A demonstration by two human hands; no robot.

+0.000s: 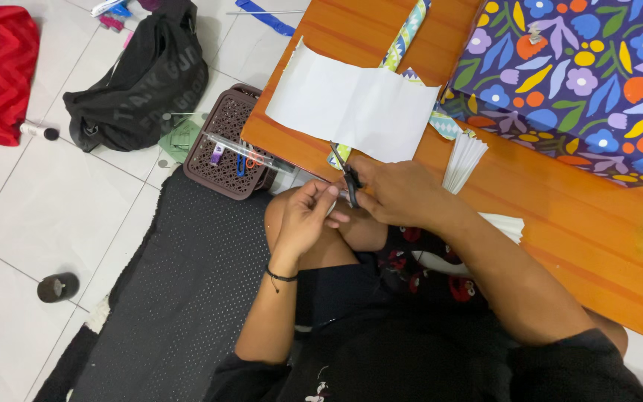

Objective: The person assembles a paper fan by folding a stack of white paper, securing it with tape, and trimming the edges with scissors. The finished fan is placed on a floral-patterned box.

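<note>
- The right hand [400,195] is seen just below the frame's centre, its fingers curled tightly through the handles of a pair of black scissors [347,177].
- The left hand [303,217] is held just left of it, fingertips pinched together on a small pale scrap that touches the scissors; what the scrap is cannot be told.
- The scissor blades are pointed up-left, their tips laid at the lower edge of a white paper sheet [351,103] on the orange table [574,216].
- A folded white paper fan [464,161] is placed right of the hands.
- A brown perforated basket [226,145], left of the table edge, is filled with pens and small tools.
</note>
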